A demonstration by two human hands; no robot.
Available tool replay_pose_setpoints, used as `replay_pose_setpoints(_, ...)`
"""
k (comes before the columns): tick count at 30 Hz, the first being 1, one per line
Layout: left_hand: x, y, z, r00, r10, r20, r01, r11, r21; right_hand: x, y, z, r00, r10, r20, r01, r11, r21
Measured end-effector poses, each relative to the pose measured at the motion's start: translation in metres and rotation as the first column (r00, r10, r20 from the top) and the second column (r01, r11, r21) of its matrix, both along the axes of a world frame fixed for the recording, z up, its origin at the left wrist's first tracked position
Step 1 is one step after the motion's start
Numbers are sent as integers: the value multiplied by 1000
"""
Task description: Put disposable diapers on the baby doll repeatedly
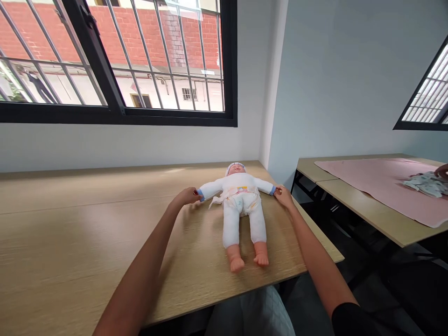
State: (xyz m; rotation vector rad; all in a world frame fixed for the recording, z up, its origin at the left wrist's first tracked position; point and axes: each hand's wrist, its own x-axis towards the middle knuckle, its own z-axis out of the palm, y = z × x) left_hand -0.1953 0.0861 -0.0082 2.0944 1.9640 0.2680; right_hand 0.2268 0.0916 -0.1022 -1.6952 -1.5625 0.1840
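A baby doll (244,183) lies on its back on the wooden table (105,252), head toward the wall and bare feet toward me. It wears a white long-sleeved top with blue cuffs, a printed cap (235,164) and a white diaper (241,201). Both its arms are stretched out sideways. My left hand (189,196) is closed on the doll's hand at the left cuff. At the opposite cuff, my right hand (283,196) pinches the other hand of the doll. The doll's own hands are mostly hidden by my fingers.
To the right, past a gap, stands a second table (371,210) with a pink mat (378,182). Another person's hand (441,171) touches a crumpled pale cloth (425,184) there. A barred window (168,56) and the wall are behind my table.
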Motion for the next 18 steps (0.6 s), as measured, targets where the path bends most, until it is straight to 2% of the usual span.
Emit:
replay_pose_setpoints(10, 5, -2, -7, 988, -9, 157, -19, 984, 177, -6, 1, -1, 994, 94, -51, -89, 992, 93)
replay_pose_setpoints(15, 10, -6, -5, 970, -54, 237, 1, 976, 219, -12, 1, -1, 983, 160, -91, -143, 975, 170)
replay_pose_setpoints(18, 11, -8, -1, 962, -42, 269, -14, 979, 205, -14, 1, 0, 981, 157, -112, -134, 973, 189)
